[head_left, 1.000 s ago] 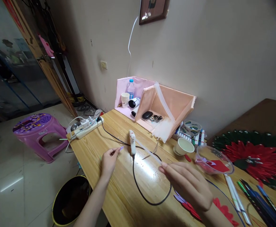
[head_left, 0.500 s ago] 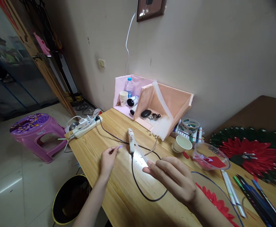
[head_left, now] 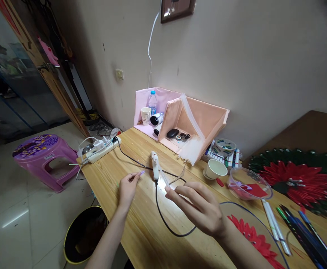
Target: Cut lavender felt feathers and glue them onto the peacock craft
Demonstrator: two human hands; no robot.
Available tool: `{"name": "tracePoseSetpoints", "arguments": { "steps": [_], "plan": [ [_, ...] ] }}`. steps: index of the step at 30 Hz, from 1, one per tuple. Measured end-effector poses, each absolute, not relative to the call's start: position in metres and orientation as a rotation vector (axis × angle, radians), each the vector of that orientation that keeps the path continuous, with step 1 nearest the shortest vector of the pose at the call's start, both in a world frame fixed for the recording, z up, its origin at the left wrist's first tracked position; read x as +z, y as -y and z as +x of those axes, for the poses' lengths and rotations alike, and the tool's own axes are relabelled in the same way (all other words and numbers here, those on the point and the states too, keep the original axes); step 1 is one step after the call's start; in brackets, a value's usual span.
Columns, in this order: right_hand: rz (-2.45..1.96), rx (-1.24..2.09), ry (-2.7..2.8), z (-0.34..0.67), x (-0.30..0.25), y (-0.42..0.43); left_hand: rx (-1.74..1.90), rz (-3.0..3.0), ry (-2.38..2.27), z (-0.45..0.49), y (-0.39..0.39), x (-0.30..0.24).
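A white glue gun (head_left: pixel 154 165) lies on the wooden table (head_left: pixel 141 235), its black cord (head_left: pixel 163 220) looping toward me. A clear glue stick (head_left: pixel 163 178) pokes out of its back. My right hand (head_left: pixel 201 209) pinches the near end of that stick with thumb and forefinger. My left hand (head_left: pixel 127 188) rests on the table left of the gun, pinching a small purple piece (head_left: pixel 142 172) between its fingertips.
Peach and pink open boxes (head_left: pixel 197 127) with a bottle and cups stand at the wall. A paper cup (head_left: pixel 216 169), a clear bowl (head_left: pixel 249 184), pens and red paper flowers (head_left: pixel 298 179) lie right. A power strip (head_left: pixel 101 148), a purple stool (head_left: pixel 41 155) and a black bin (head_left: pixel 83 233) sit left.
My right hand has slid left toward the glue gun, and less of the glue stick shows behind the gun. My left hand has stayed in place.
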State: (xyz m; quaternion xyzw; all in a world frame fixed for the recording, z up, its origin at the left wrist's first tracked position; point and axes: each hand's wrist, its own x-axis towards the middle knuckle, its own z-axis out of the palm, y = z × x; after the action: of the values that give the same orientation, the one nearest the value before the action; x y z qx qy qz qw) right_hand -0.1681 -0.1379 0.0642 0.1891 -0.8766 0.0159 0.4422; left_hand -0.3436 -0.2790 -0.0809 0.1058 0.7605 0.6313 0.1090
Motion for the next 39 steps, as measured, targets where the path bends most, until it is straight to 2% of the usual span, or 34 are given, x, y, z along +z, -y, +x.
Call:
{"name": "tracePoseSetpoints", "arguments": {
  "steps": [4, 7, 11, 15, 24, 29, 35, 39],
  "plan": [
    [0.382, 0.132, 2.190, -0.170, 0.058, 0.137, 1.881, 0.293, -2.213, -0.344, 0.278, -0.079],
    [0.290, 0.329, 2.183, -0.164, 0.042, 0.134, 1.880, 0.292, -2.202, -0.339, 0.279, -0.075],
    [-0.094, 0.726, 2.082, -0.143, 0.010, 0.127, 1.865, 0.301, -2.133, -0.316, 0.282, -0.064],
    [-0.487, 0.947, 2.057, -0.118, -0.011, 0.117, 1.815, 0.376, -2.006, -0.279, 0.279, -0.051],
    [-0.778, 1.398, 2.186, -0.056, -0.003, 0.106, 1.622, 0.694, -1.760, -0.205, 0.228, -0.032],
    [-0.830, 1.729, 1.894, -0.029, 0.005, 0.108, 1.632, 0.794, -1.643, -0.170, 0.200, -0.019],
    [-0.805, 1.793, 1.777, -0.002, 0.006, 0.095, 1.699, 1.051, -1.634, -0.139, 0.186, -0.014],
    [-0.743, 1.717, 1.754, 0.016, 0.014, 0.078, 1.742, 1.788, -1.622, -0.144, 0.182, -0.010]
  ]
}}
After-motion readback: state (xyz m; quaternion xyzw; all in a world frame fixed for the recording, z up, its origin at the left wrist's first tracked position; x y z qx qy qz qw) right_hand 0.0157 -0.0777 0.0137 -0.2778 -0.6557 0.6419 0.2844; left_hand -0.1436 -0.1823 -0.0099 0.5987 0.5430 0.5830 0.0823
